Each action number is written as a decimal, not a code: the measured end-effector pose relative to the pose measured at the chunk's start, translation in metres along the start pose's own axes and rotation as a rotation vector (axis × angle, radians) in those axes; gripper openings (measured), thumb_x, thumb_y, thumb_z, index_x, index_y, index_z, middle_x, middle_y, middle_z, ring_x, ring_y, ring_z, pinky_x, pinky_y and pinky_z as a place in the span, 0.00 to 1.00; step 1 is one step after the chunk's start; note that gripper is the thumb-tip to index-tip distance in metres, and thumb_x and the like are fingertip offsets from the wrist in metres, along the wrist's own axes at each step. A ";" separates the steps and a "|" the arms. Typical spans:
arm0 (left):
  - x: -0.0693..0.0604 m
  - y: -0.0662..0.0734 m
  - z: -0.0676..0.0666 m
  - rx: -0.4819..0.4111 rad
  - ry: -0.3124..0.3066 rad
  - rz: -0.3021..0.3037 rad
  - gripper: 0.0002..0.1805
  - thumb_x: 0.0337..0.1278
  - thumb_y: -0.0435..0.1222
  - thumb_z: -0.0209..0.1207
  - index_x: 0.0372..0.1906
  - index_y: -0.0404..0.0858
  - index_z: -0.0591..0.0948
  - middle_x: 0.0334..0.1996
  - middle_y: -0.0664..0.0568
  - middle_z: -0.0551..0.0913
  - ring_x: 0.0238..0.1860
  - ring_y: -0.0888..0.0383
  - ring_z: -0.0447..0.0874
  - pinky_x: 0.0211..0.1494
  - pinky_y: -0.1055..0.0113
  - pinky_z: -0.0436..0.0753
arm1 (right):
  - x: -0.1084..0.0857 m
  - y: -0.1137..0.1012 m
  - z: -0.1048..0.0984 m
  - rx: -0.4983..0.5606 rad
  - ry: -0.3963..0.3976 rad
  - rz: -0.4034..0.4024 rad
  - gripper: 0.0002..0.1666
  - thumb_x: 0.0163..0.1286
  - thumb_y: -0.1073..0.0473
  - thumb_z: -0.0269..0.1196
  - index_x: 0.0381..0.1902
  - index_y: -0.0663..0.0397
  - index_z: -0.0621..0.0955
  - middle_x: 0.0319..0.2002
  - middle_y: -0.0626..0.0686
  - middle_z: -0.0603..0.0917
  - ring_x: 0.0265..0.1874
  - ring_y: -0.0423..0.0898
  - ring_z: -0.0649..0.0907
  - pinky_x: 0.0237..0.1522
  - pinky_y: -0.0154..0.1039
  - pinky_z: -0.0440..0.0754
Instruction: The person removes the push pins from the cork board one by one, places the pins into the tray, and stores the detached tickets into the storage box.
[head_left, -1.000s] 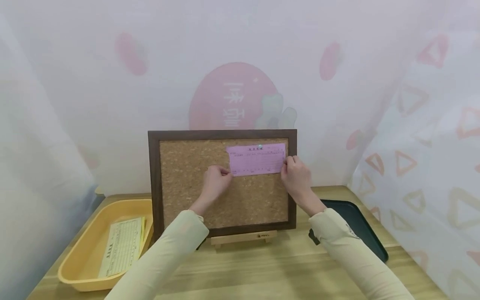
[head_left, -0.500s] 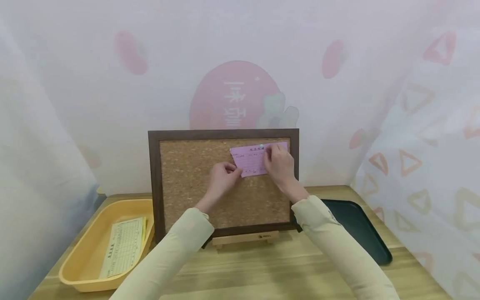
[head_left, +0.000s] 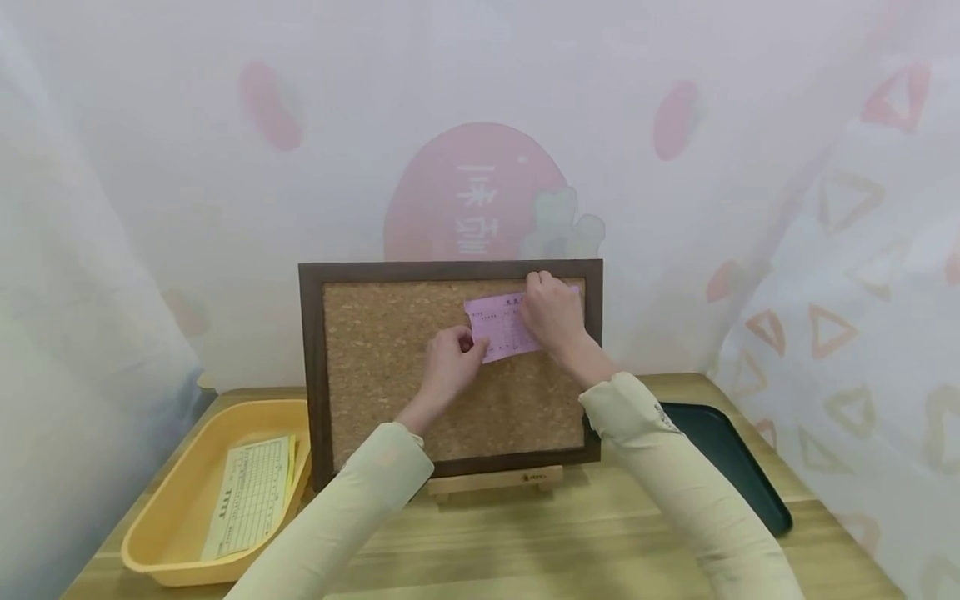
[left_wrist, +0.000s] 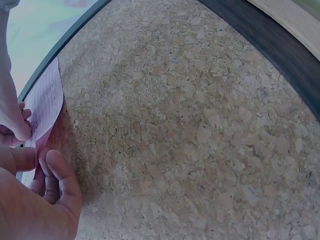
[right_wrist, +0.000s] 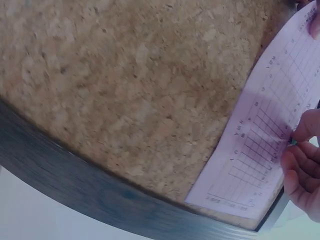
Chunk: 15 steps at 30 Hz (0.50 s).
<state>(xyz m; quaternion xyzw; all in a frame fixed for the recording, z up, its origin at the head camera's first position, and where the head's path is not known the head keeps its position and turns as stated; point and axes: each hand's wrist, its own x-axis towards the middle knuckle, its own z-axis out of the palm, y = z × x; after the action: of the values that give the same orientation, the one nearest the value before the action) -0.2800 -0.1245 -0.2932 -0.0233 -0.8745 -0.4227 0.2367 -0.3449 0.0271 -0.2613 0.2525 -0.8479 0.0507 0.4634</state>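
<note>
A pink printed paper slip [head_left: 501,330] lies against the upper right of a framed corkboard [head_left: 397,392]. My left hand [head_left: 450,362] pinches its lower left corner between thumb and fingers. In the left wrist view that edge of the slip bends away from the cork. My right hand [head_left: 557,321] is at the slip's top edge and covers much of its right part. In the right wrist view, its thumb and fingers pinch a small green push pin [right_wrist: 293,142], of which only a sliver shows.
A yellow tray [head_left: 142,533] with pale yellow printed slips [head_left: 247,500] stands left of the board. A dark green tray [head_left: 738,458] lies to the right. The board leans on a small wooden stand [head_left: 495,481] on the wooden table [head_left: 525,550].
My right hand has left the slip's right edge, moved left and up, and taken hold of the push pin. My left hand still pinches the corner, slightly farther right.
</note>
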 end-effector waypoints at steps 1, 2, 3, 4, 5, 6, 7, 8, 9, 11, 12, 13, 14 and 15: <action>0.000 0.000 -0.001 0.004 0.006 0.002 0.11 0.56 0.37 0.60 0.24 0.33 0.81 0.17 0.52 0.74 0.20 0.60 0.68 0.24 0.70 0.65 | 0.002 -0.001 -0.001 -0.015 -0.011 -0.012 0.05 0.56 0.68 0.59 0.25 0.67 0.76 0.21 0.60 0.79 0.18 0.52 0.80 0.20 0.43 0.78; 0.000 0.000 -0.001 0.009 0.013 0.003 0.11 0.56 0.37 0.60 0.24 0.33 0.81 0.17 0.52 0.75 0.20 0.60 0.68 0.24 0.70 0.65 | 0.004 -0.003 -0.001 -0.028 -0.022 -0.021 0.05 0.56 0.67 0.60 0.26 0.67 0.77 0.22 0.60 0.79 0.19 0.52 0.81 0.21 0.43 0.78; 0.001 0.000 -0.002 0.014 0.020 0.006 0.11 0.56 0.37 0.60 0.24 0.33 0.81 0.17 0.52 0.75 0.20 0.59 0.68 0.25 0.70 0.65 | 0.006 -0.004 -0.002 -0.037 -0.030 -0.027 0.06 0.57 0.66 0.60 0.26 0.67 0.77 0.22 0.60 0.80 0.20 0.52 0.81 0.22 0.43 0.79; 0.001 0.000 -0.003 0.018 0.024 0.007 0.12 0.56 0.37 0.59 0.24 0.33 0.81 0.17 0.52 0.75 0.20 0.59 0.68 0.24 0.70 0.65 | 0.008 -0.005 -0.003 -0.051 -0.034 -0.031 0.07 0.57 0.65 0.60 0.27 0.67 0.77 0.23 0.60 0.80 0.21 0.52 0.82 0.22 0.42 0.79; 0.001 0.001 -0.003 0.024 0.027 0.013 0.12 0.56 0.37 0.59 0.24 0.33 0.81 0.17 0.51 0.75 0.20 0.60 0.68 0.24 0.70 0.65 | 0.009 -0.006 -0.003 -0.063 -0.041 -0.032 0.07 0.58 0.65 0.61 0.27 0.67 0.77 0.23 0.60 0.80 0.21 0.53 0.82 0.23 0.42 0.80; 0.001 0.001 -0.004 0.028 0.027 0.018 0.11 0.56 0.38 0.59 0.25 0.33 0.81 0.17 0.51 0.76 0.20 0.60 0.68 0.24 0.70 0.65 | 0.009 -0.007 -0.003 -0.073 -0.046 -0.032 0.08 0.58 0.64 0.61 0.27 0.67 0.77 0.23 0.60 0.80 0.22 0.53 0.83 0.23 0.42 0.80; 0.001 0.002 -0.004 0.033 0.025 0.023 0.11 0.57 0.38 0.59 0.25 0.33 0.82 0.17 0.51 0.76 0.20 0.60 0.68 0.24 0.70 0.65 | 0.010 -0.007 -0.003 -0.075 -0.047 -0.032 0.08 0.58 0.64 0.61 0.27 0.67 0.77 0.23 0.60 0.80 0.22 0.53 0.83 0.23 0.42 0.80; 0.001 0.002 -0.004 0.036 0.022 0.026 0.11 0.57 0.38 0.59 0.25 0.33 0.82 0.17 0.51 0.76 0.19 0.60 0.68 0.24 0.70 0.65 | 0.010 -0.007 -0.003 -0.078 -0.051 -0.032 0.08 0.58 0.64 0.61 0.27 0.67 0.77 0.23 0.60 0.80 0.22 0.53 0.83 0.23 0.42 0.80; 0.001 0.003 -0.004 0.037 0.021 0.030 0.11 0.57 0.38 0.59 0.25 0.33 0.82 0.17 0.51 0.76 0.19 0.60 0.68 0.23 0.70 0.65 | 0.010 -0.007 -0.003 -0.077 -0.051 -0.034 0.08 0.58 0.65 0.61 0.27 0.67 0.77 0.23 0.60 0.80 0.22 0.53 0.83 0.23 0.42 0.80; 0.001 0.004 -0.004 0.046 0.023 0.040 0.11 0.56 0.37 0.60 0.25 0.33 0.82 0.17 0.51 0.76 0.19 0.60 0.67 0.23 0.70 0.64 | 0.010 -0.006 -0.003 -0.074 -0.055 -0.043 0.08 0.58 0.65 0.61 0.27 0.67 0.76 0.23 0.60 0.80 0.22 0.53 0.83 0.23 0.42 0.80; 0.000 0.004 -0.004 0.047 0.023 0.041 0.11 0.56 0.37 0.60 0.25 0.33 0.82 0.16 0.51 0.75 0.19 0.60 0.67 0.23 0.71 0.64 | 0.010 -0.006 -0.003 -0.074 -0.056 -0.050 0.07 0.58 0.65 0.61 0.27 0.67 0.76 0.22 0.60 0.80 0.21 0.53 0.83 0.23 0.42 0.80; 0.000 0.004 -0.004 0.050 0.023 0.043 0.11 0.56 0.37 0.59 0.25 0.33 0.82 0.16 0.52 0.75 0.19 0.60 0.67 0.23 0.71 0.64 | 0.010 -0.005 -0.003 -0.072 -0.054 -0.055 0.07 0.58 0.66 0.61 0.27 0.67 0.76 0.22 0.60 0.80 0.21 0.53 0.83 0.23 0.42 0.80; 0.000 0.005 -0.004 0.049 0.023 0.046 0.11 0.56 0.37 0.59 0.25 0.33 0.82 0.16 0.52 0.75 0.19 0.60 0.67 0.23 0.71 0.64 | 0.009 -0.005 -0.004 -0.071 -0.056 -0.061 0.07 0.58 0.66 0.60 0.27 0.67 0.76 0.22 0.60 0.80 0.21 0.53 0.83 0.22 0.43 0.80; 0.001 0.005 -0.004 0.051 0.023 0.048 0.11 0.56 0.37 0.59 0.25 0.33 0.82 0.16 0.52 0.75 0.19 0.60 0.67 0.23 0.71 0.64 | 0.009 -0.004 -0.004 -0.068 -0.055 -0.067 0.07 0.57 0.66 0.60 0.27 0.67 0.76 0.22 0.60 0.80 0.21 0.53 0.82 0.22 0.43 0.80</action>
<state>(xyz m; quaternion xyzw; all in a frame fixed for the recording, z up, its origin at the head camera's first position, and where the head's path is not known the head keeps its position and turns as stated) -0.2777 -0.1246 -0.2869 -0.0337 -0.8814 -0.3948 0.2572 -0.3438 0.0212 -0.2520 0.2661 -0.8525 -0.0007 0.4498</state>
